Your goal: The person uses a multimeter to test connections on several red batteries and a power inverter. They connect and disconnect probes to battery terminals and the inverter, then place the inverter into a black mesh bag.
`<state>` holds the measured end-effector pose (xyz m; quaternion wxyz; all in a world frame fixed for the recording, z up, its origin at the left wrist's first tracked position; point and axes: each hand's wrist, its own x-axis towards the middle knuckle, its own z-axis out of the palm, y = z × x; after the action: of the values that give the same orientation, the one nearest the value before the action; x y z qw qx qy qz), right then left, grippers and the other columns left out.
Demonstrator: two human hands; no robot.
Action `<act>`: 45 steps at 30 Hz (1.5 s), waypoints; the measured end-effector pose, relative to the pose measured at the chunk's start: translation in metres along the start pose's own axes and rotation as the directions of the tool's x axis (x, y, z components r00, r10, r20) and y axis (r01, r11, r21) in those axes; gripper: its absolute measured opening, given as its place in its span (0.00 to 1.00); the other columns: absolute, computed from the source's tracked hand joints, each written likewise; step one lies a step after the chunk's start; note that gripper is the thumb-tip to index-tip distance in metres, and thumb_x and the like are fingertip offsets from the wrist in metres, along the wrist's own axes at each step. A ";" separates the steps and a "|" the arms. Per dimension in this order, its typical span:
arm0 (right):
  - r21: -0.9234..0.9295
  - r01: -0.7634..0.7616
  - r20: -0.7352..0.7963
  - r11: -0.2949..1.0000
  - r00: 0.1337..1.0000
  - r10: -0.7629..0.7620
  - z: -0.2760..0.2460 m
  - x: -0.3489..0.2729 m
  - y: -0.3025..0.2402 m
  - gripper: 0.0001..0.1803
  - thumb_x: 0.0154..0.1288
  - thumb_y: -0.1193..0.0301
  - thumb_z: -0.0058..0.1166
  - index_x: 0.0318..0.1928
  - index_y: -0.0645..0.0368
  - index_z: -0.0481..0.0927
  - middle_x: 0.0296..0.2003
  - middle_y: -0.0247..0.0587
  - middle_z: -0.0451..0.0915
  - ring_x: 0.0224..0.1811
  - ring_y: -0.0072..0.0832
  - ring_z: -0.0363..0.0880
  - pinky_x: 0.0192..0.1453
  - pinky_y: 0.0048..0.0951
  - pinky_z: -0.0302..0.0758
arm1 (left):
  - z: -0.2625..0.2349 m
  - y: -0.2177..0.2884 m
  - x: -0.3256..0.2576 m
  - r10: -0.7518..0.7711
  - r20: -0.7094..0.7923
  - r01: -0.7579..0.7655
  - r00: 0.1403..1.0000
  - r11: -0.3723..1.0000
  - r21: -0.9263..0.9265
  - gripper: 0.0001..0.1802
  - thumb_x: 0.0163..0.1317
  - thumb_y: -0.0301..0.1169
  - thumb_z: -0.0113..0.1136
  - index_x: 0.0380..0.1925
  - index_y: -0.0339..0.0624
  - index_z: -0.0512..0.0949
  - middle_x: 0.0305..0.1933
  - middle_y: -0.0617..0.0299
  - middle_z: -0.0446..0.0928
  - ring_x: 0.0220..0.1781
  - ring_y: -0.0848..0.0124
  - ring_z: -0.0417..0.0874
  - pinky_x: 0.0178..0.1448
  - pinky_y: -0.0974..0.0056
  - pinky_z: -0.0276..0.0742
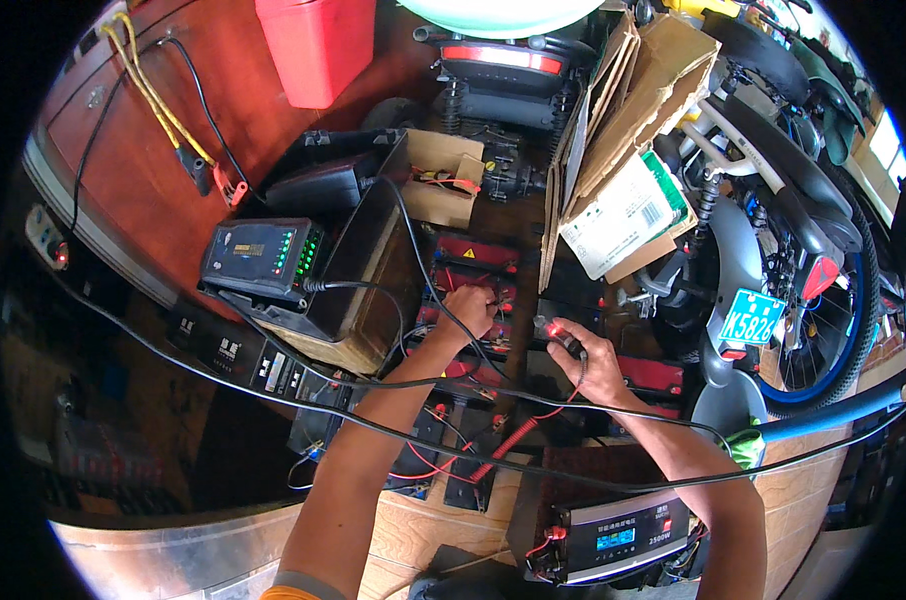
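My right hand (591, 364) grips a test light (550, 328) with a clear tip end and a red glow. A thin wire runs down from it to a red coiled cord (503, 450). My left hand (470, 308) is closed, fingers curled down at a battery with a red top (473, 252); what its fingertips hold, if anything, is hidden. Several more batteries lie in rows under and around both hands, some with red and black leads, such as the battery (651, 374) right of my right hand. Black cables cross over both forearms.
A charger with green lights (263, 258) sits on a black crate (348, 300) at left. Folded cardboard (628, 140) stands at the far side, with parked electric bikes (743, 260) at right. Near me lies an inverter with a lit screen (623, 538). A red bin (318, 50) is behind.
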<state>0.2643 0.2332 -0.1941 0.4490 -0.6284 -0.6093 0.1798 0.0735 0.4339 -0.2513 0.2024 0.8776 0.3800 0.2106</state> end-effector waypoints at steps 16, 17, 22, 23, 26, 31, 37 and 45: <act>-0.050 -0.043 -0.142 0.998 0.989 0.036 0.023 0.022 -0.006 0.24 0.70 0.69 0.68 0.63 0.67 0.80 0.48 0.54 0.88 0.50 0.36 0.89 0.57 0.34 0.82 | -0.008 0.005 0.019 0.018 0.135 -0.042 0.991 0.984 0.174 0.12 0.53 0.35 0.70 0.34 0.39 0.88 0.36 0.43 0.87 0.44 0.42 0.89 0.51 0.42 0.85; -0.095 0.068 -0.171 0.993 0.982 -0.083 0.025 0.025 -0.004 0.24 0.70 0.69 0.68 0.62 0.68 0.80 0.47 0.52 0.89 0.49 0.36 0.89 0.56 0.34 0.82 | -0.011 0.001 0.023 0.006 0.190 -0.035 0.982 0.989 0.147 0.13 0.51 0.34 0.69 0.35 0.39 0.87 0.37 0.43 0.87 0.45 0.41 0.89 0.53 0.42 0.86; -0.148 -0.033 -0.163 0.988 0.987 0.008 0.031 0.028 -0.003 0.24 0.70 0.66 0.68 0.61 0.67 0.81 0.43 0.53 0.89 0.45 0.37 0.90 0.51 0.33 0.83 | -0.007 -0.007 0.047 -0.059 -0.029 0.059 0.998 0.998 -0.015 0.14 0.53 0.35 0.72 0.38 0.40 0.89 0.41 0.43 0.87 0.46 0.43 0.88 0.55 0.44 0.85; -0.148 -0.073 -0.160 0.986 0.986 0.049 0.032 0.031 -0.003 0.24 0.70 0.66 0.68 0.61 0.67 0.81 0.42 0.54 0.89 0.44 0.37 0.90 0.50 0.33 0.83 | -0.002 -0.006 0.051 -0.046 -0.112 0.046 0.993 0.999 -0.002 0.13 0.54 0.36 0.72 0.36 0.41 0.89 0.40 0.43 0.87 0.45 0.43 0.89 0.54 0.44 0.86; -0.153 -0.126 -0.206 0.980 0.974 0.093 0.038 0.037 0.000 0.24 0.71 0.66 0.68 0.61 0.67 0.81 0.41 0.54 0.89 0.43 0.36 0.91 0.49 0.32 0.83 | 0.017 -0.003 0.064 -0.060 -0.175 0.065 0.983 0.998 0.025 0.13 0.57 0.38 0.73 0.35 0.40 0.89 0.38 0.43 0.87 0.44 0.44 0.89 0.52 0.43 0.86; -0.163 -0.060 -0.156 0.985 0.987 0.034 0.041 0.042 0.008 0.23 0.70 0.67 0.67 0.60 0.67 0.81 0.42 0.55 0.89 0.44 0.35 0.91 0.50 0.33 0.83 | 0.034 -0.014 0.081 -0.083 -0.066 0.087 0.994 0.995 0.058 0.13 0.57 0.39 0.75 0.35 0.40 0.89 0.37 0.43 0.86 0.44 0.44 0.89 0.53 0.44 0.86; -0.090 -0.093 -0.148 0.992 0.986 0.079 0.043 0.047 0.016 0.23 0.70 0.66 0.68 0.60 0.67 0.82 0.40 0.53 0.89 0.41 0.33 0.89 0.49 0.33 0.83 | 0.030 -0.029 0.085 -0.123 -0.192 0.079 0.974 0.972 -0.222 0.10 0.58 0.33 0.73 0.38 0.40 0.89 0.37 0.43 0.87 0.44 0.46 0.89 0.51 0.48 0.85; -0.063 -0.083 -0.190 0.995 0.979 0.070 0.050 0.051 0.021 0.22 0.67 0.63 0.68 0.57 0.62 0.84 0.41 0.58 0.88 0.43 0.53 0.89 0.49 0.44 0.83 | 0.031 -0.032 0.085 -0.171 -0.166 0.119 0.971 0.951 -0.285 0.13 0.57 0.33 0.74 0.40 0.40 0.89 0.38 0.45 0.87 0.44 0.49 0.90 0.49 0.53 0.85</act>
<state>0.2483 0.3007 -0.2208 0.4747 -0.6810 -0.5456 0.1151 0.1238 0.5124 -0.2748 0.2995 0.7870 0.4284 0.3278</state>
